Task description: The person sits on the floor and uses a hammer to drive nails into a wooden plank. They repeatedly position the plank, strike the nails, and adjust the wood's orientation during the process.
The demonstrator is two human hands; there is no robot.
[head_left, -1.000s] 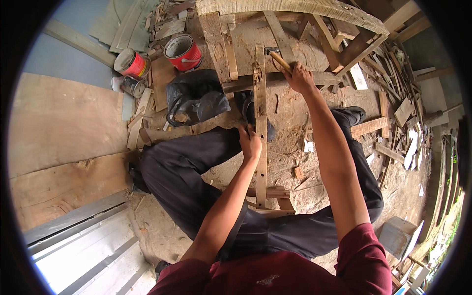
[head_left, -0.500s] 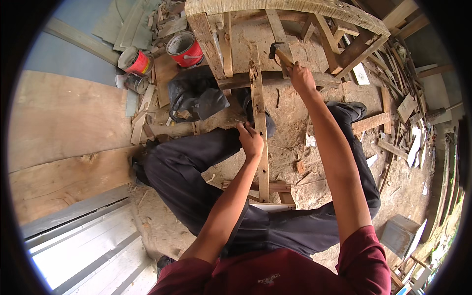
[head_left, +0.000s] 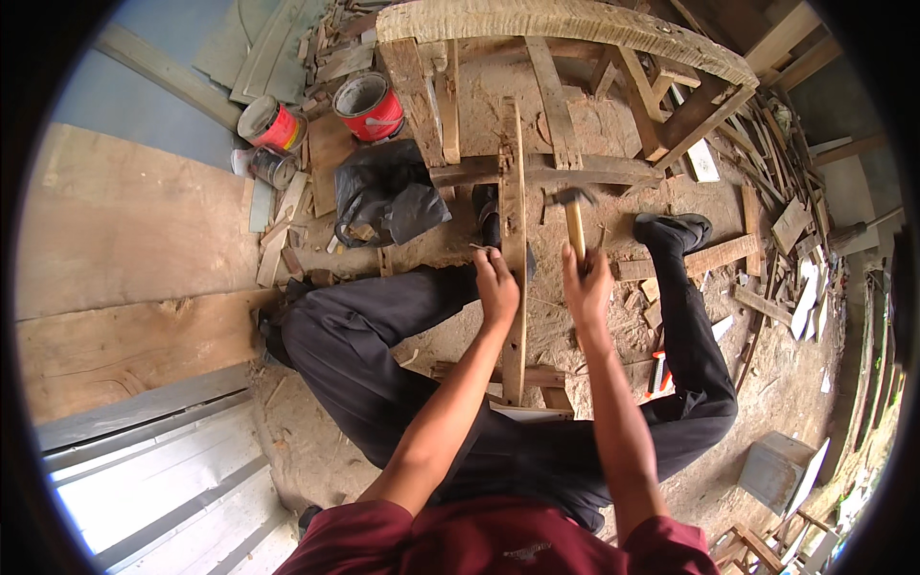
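A narrow wooden strip point(head_left: 514, 201) lies lengthwise in front of me, its far end over the crossbar of a rough wooden frame point(head_left: 546, 24). My left hand point(head_left: 497, 287) is closed beside the strip's left edge. A thin piece that looks like a nail point(head_left: 477, 246) sticks out from its fingertips. To the right of the strip, my right hand point(head_left: 587, 287) grips a hammer point(head_left: 575, 225) by its wooden handle. The hammer's dark head points away from me, apart from the strip. The strip's near end rests by a low wooden piece point(head_left: 546, 369) between my legs.
Two red paint cans point(head_left: 368, 107) and a black plastic bag point(head_left: 388, 192) stand at the far left. Wood scraps point(head_left: 791, 216) pile up along the right. A red-handled tool point(head_left: 659, 372) lies by my right leg. Plywood point(head_left: 144, 230) leans at the left.
My right hand has drawn the hammer back toward me, from over the frame's crossbar to beside the strip. My left hand has barely shifted and stays by the strip.
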